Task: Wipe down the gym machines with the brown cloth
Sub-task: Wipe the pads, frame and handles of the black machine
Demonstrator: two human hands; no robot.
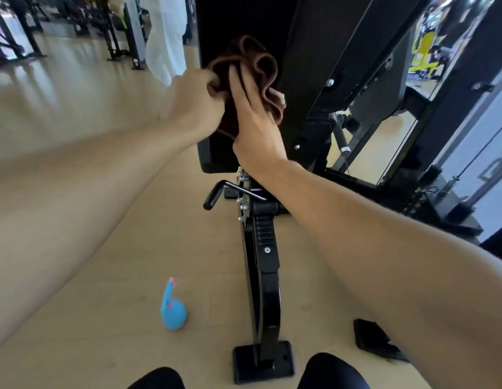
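Brown cloth (252, 77) bunched up at the black pad's (216, 158) lower edge

We had our left hand (193, 103) pinching a fold, right hand (255, 127) spread flat against it, probably refolding for a clean side.

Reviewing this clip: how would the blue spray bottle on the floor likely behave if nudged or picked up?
The blue spray bottle has a rounded, bulbous body under a narrow neck, so a nudge would probably rock or tip it, and it might then roll on the smooth floor. It looks like plastic, so likely light and not fragile. How full it is cannot be told.
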